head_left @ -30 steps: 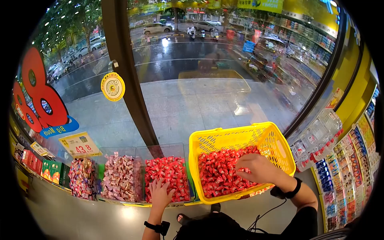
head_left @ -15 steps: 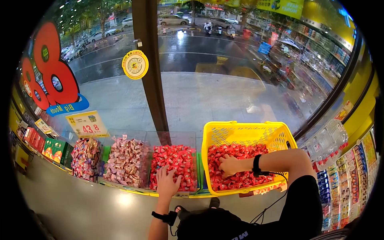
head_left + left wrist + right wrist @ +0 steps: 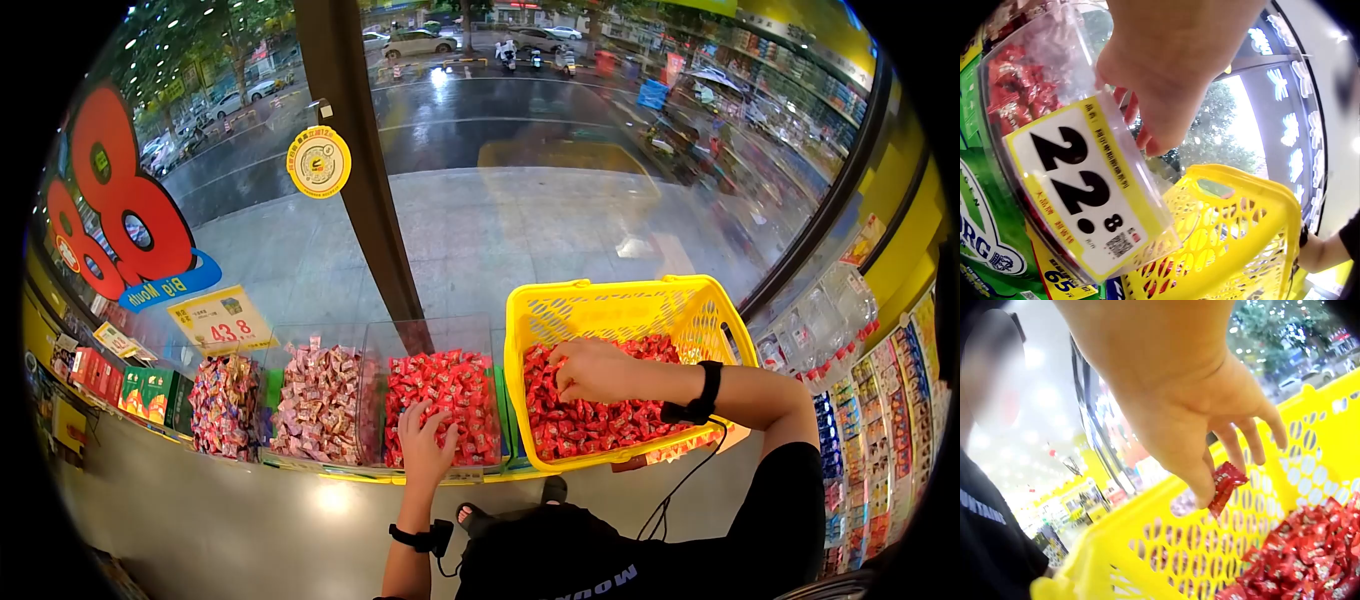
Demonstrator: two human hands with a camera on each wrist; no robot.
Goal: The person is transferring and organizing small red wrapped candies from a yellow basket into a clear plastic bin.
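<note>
My right hand is over the red candies in the yellow basket. In the right wrist view it pinches one red wrapped candy between thumb and fingers, above the candy heap. My left hand, fingers spread and slightly bent, lies at the front of the clear bin of red candies. The left wrist view shows this hand at the bin's edge beside a price card reading 22.8; its fingertips are partly hidden.
Left of the red candy bin stand a bin of pink-wrapped candies and one of mixed candies, with a 43.8 price sign behind. A window with a dark post rises behind them. Water bottles and stocked shelves are at the right.
My right hand has risen from the candies inside the basket, where it reached half a second ago. The left hand stays at the red candy bin. The head view has shifted slightly.
</note>
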